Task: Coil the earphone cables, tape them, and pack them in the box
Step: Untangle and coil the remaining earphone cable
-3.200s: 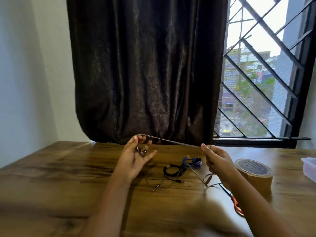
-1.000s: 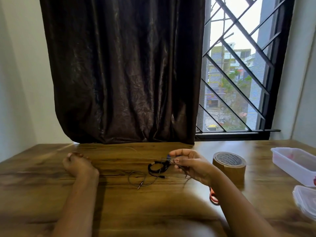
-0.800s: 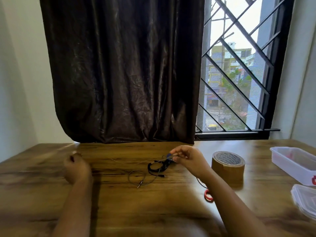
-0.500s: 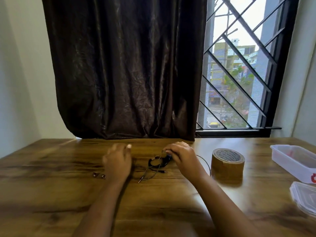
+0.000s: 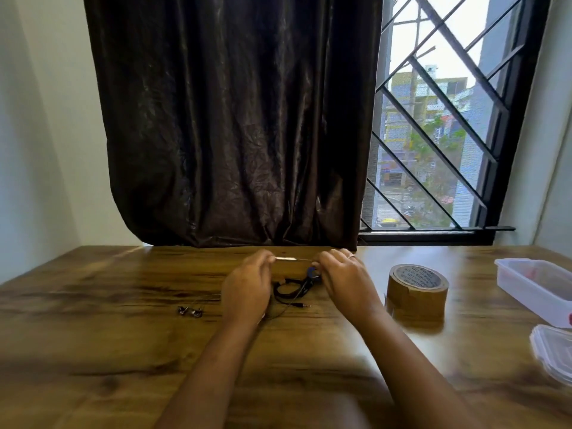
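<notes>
On the bench (image 5: 93, 335), box (image 5: 526, 286) and tape roll (image 5: 416, 300) wait as the left hand (image 5: 247, 284) and right hand (image 5: 343, 277), wide apart a second ago, close in. Their fingers pinch a short, taut span of earphone cable (image 5: 292, 259), and its earbuds (image 5: 189, 311) now lie released at left. Coiling is likely beginning. The tape-core print is too blurred to read.

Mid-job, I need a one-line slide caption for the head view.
Left hand and right hand pinch an earphone cable taut above the table; tape roll and open box sit to the right.
</notes>
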Motion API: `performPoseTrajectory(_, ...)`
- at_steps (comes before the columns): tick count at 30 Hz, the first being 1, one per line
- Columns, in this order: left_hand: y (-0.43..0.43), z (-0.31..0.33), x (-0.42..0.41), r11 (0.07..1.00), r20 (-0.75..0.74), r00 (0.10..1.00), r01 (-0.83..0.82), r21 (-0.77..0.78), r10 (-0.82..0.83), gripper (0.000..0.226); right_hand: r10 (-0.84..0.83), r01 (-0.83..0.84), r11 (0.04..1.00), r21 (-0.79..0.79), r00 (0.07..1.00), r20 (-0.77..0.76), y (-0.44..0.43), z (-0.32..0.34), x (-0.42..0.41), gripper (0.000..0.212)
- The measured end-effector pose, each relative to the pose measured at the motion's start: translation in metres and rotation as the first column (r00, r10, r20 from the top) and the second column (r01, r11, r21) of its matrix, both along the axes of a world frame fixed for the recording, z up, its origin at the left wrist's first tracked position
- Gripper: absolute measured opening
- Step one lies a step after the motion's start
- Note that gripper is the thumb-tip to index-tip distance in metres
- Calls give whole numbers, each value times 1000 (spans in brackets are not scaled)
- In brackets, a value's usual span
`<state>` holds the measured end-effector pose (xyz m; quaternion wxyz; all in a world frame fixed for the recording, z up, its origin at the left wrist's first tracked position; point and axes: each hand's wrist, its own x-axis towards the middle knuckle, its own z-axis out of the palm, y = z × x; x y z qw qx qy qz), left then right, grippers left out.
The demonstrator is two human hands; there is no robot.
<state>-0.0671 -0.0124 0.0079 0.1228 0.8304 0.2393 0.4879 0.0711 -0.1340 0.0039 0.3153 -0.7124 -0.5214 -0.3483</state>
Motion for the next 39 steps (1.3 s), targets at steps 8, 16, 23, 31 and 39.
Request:
performPoseTrajectory(8, 35, -5, -16, 904, -133, 966, -255, -343, 222, 21, -205, 210, 977, -35, 972, 112, -2, -2, 4, 9)
performPoseTrajectory(16, -6, -9, 12, 898, -46, 907, 407, -166, -420, 31, 31, -31, 999, -7, 999, 40, 9, -6, -8, 19)
performPoseTrajectory(23, 2, 4, 4, 983, 30, 985, 171, -59, -170, 14, -176, 173, 984, 35, 977, 123, 2, -4, 9, 8)
performPoseTrajectory(31, 36, 0, -16, 988, 54, 993, -96, -125, 103, 8, -173, 169, 983, -68, 982, -70, -3, -4, 9, 16)
performPoseTrajectory(39, -13, 5, 2, 948, -94, 946, 302, -102, -311, 45, -55, 45, 983, -177, 997, -48, 3, 0, -7, 8)
